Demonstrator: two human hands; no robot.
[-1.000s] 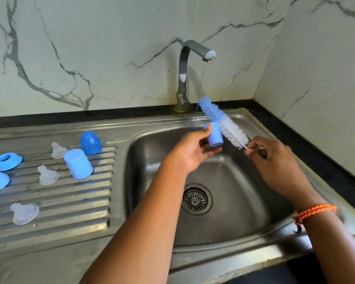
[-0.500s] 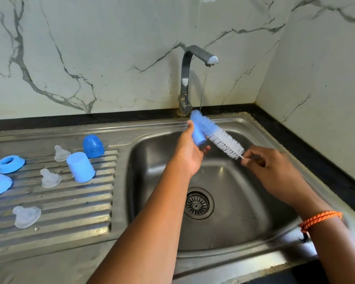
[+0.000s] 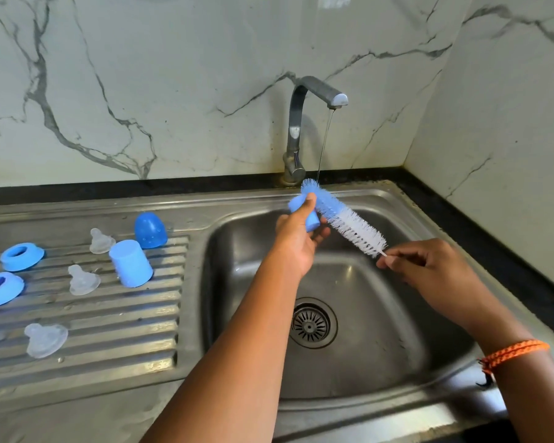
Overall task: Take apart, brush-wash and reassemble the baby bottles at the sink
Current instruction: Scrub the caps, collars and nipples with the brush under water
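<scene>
Over the steel sink basin [image 3: 381, 314], my left hand [image 3: 296, 238] grips a small blue bottle part [image 3: 311, 219], mostly hidden by the fingers. My right hand [image 3: 429, 266] pinches the thin handle of a blue-and-white bottle brush [image 3: 346, 220], whose bristles lie against the blue part. The brush tip sits under a thin stream from the tap [image 3: 304, 123]. On the ribbed drainboard [image 3: 109, 330] at left lie a blue cup-shaped part [image 3: 131, 263], a blue dome cap [image 3: 150, 231], two blue collar rings [image 3: 21, 256] [image 3: 0, 288] and three clear teats [image 3: 101, 241] [image 3: 83, 280] [image 3: 45, 339].
Marble walls close in behind and to the right. A black counter edge [image 3: 493, 251] runs along the sink's right side. The drain strainer [image 3: 312, 322] sits in the basin floor below my arms.
My left hand has lifted the blue part up and back toward the tap. The brush has followed with it, its tip now under the water stream.
</scene>
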